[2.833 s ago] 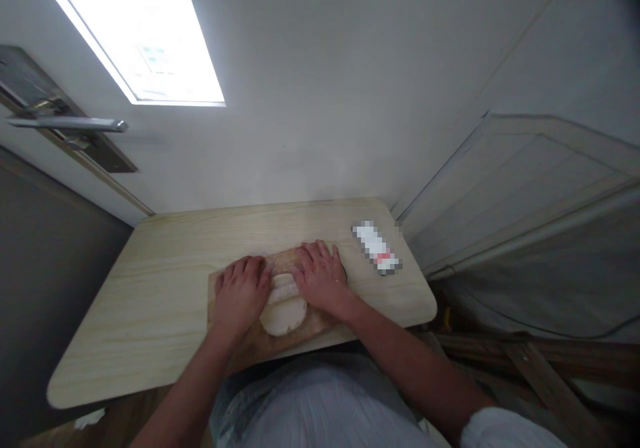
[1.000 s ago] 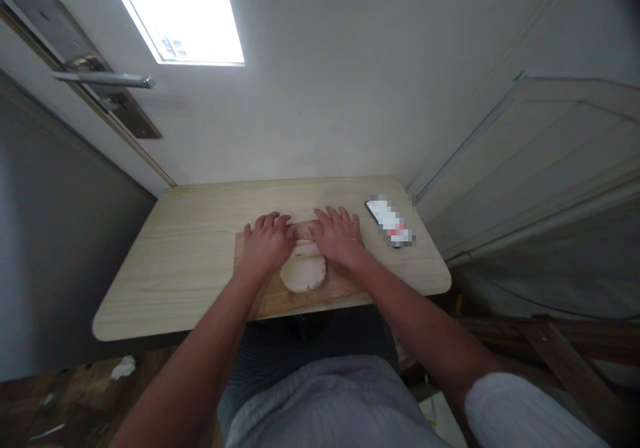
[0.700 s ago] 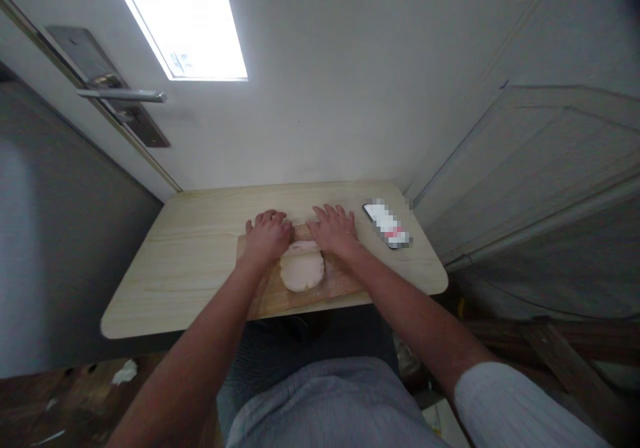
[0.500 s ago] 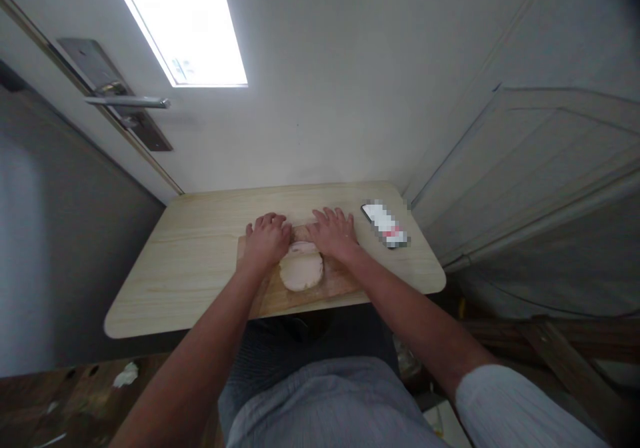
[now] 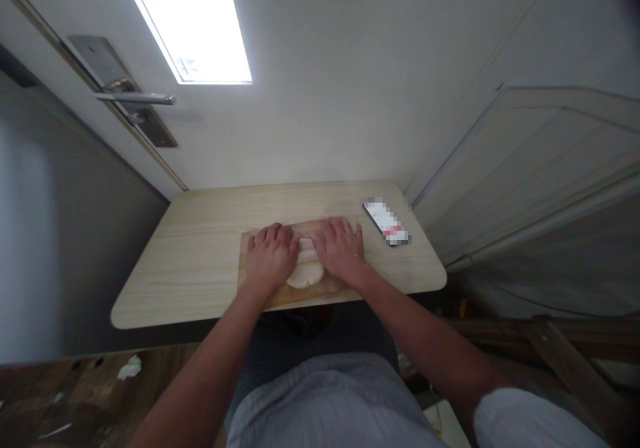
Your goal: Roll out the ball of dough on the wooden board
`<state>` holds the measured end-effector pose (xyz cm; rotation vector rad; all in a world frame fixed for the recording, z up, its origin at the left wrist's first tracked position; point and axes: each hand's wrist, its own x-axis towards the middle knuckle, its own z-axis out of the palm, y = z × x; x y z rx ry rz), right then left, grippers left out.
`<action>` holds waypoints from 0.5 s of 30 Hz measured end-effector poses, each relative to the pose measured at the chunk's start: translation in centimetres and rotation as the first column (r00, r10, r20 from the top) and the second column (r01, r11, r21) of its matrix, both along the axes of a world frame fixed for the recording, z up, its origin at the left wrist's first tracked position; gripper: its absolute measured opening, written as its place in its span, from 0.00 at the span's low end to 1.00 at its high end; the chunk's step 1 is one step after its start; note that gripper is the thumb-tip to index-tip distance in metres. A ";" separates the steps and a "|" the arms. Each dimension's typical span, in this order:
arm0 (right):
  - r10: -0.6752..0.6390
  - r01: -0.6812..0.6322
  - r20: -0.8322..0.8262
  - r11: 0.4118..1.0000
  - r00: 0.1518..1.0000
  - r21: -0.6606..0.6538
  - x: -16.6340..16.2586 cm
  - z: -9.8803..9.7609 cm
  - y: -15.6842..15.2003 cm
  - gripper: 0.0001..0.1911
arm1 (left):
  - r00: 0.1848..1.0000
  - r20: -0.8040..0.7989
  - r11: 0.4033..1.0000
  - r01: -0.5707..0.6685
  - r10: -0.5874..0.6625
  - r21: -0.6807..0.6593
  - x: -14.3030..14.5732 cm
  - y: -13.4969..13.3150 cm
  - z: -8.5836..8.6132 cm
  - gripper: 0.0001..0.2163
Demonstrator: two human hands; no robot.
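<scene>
A flat round of pale dough (image 5: 306,276) lies on a brown wooden board (image 5: 331,287) on the light wooden table (image 5: 200,248). A pale rolling pin (image 5: 306,251) lies across the dough's far part. My left hand (image 5: 270,255) rests palm down on the pin's left end with fingers stretched forward. On the pin's right end my right hand (image 5: 343,251) lies flat, fingers spread. Both hands cover the pin's ends and part of the dough.
A phone (image 5: 387,223) lies on the table to the right of the board. Behind the table stands a white door with a metal handle (image 5: 135,98). The wooden floor (image 5: 75,395) at the lower left has paper scraps on it. My lap is under the table's near edge.
Both hands have drawn back toward me with the pin, from the dough's far edge onto its middle. The view has shifted slightly.
</scene>
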<state>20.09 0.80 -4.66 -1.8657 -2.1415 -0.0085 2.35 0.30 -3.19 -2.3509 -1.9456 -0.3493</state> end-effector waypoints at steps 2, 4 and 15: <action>0.002 -0.002 -0.004 1.000 1.000 0.006 0.1 0.1 -0.4 0.28 | 1.000 -0.001 1.000 -0.011 0.012 0.017 0.1 -0.4 -0.2 0.20; 0.006 -0.006 -0.004 1.000 1.000 0.006 0.1 0.1 -0.8 0.28 | 1.000 0.001 1.000 -0.013 0.013 0.026 0.1 -0.9 -0.2 0.21; 0.026 -0.026 -0.005 1.000 1.000 0.005 0.5 0.0 -2.9 0.29 | 0.999 0.043 0.999 -0.003 0.001 0.038 0.4 -2.9 -0.1 0.22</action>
